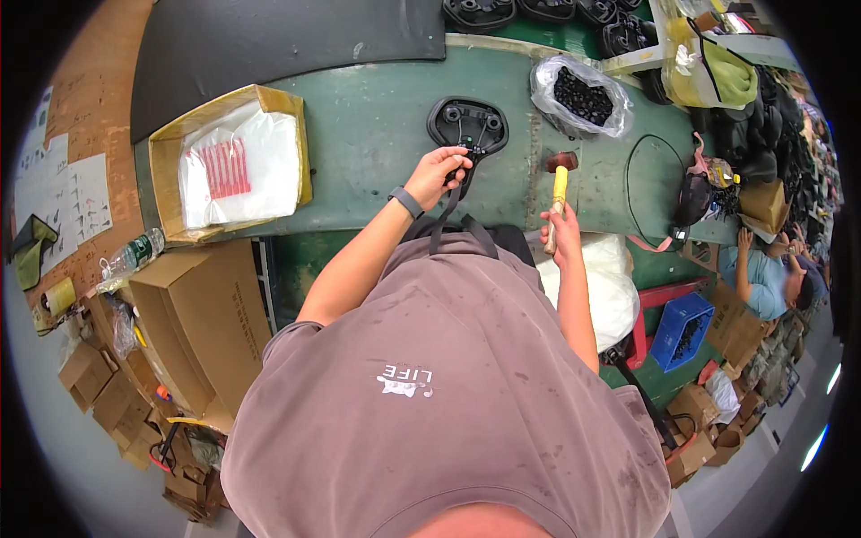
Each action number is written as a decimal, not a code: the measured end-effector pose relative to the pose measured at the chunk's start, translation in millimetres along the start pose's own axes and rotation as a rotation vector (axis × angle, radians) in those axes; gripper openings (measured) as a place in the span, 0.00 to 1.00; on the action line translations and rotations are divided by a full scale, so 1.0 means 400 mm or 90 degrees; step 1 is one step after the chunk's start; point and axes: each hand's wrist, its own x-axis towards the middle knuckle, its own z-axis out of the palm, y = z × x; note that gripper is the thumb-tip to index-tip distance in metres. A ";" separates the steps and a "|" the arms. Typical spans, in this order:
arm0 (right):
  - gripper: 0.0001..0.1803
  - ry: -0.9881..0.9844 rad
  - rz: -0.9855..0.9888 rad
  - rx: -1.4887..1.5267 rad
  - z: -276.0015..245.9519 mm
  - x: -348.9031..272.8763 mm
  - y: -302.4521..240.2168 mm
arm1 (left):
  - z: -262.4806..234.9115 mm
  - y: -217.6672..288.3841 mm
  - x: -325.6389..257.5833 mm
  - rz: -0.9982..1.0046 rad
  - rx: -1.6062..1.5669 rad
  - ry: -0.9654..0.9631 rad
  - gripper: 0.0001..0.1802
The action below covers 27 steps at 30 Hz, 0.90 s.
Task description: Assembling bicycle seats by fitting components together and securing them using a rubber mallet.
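A black bicycle saddle point(491, 118) lies upside down on the green workbench, its metal rails showing and its narrow nose toward me. My left hand point(439, 172) is closed in a pinch at the narrow part of the saddle, by the front ends of the rails. What sits between its fingertips is too small to make out. My right hand point(560, 231) grips a mallet point(560, 186) by its pale handle. The mallet's reddish-brown head points away from me, just above or on the bench to the right of the saddle.
Beyond the mallet stands a clear plastic bag point(543, 79) of small black parts. On the left, an open carton point(303, 143) holds white sheets with red strips. More black saddles point(547, 9) line the far edge. A black cable loop point(630, 184) lies at right, near a co-worker point(762, 273).
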 end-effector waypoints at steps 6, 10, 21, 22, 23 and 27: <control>0.38 0.029 -0.037 -0.017 0.019 -0.003 0.010 | 0.027 -0.009 0.086 0.025 -0.099 0.021 0.11; 0.36 0.030 -0.053 0.028 0.056 -0.064 0.007 | 0.040 0.001 0.170 -0.004 0.007 0.070 0.14; 0.38 -0.031 -0.146 0.058 0.184 -0.212 -0.047 | 0.094 0.018 0.359 0.249 0.730 0.087 0.16; 0.39 -0.042 -0.166 0.022 0.187 -0.206 -0.045 | 0.099 0.021 0.360 0.262 0.758 0.088 0.15; 0.39 -0.053 -0.187 -0.015 0.191 -0.200 -0.043 | 0.105 0.024 0.358 0.275 0.786 0.090 0.15; 0.38 -0.076 -0.191 -0.033 0.211 -0.177 -0.041 | 0.111 0.010 0.357 0.303 0.741 0.127 0.14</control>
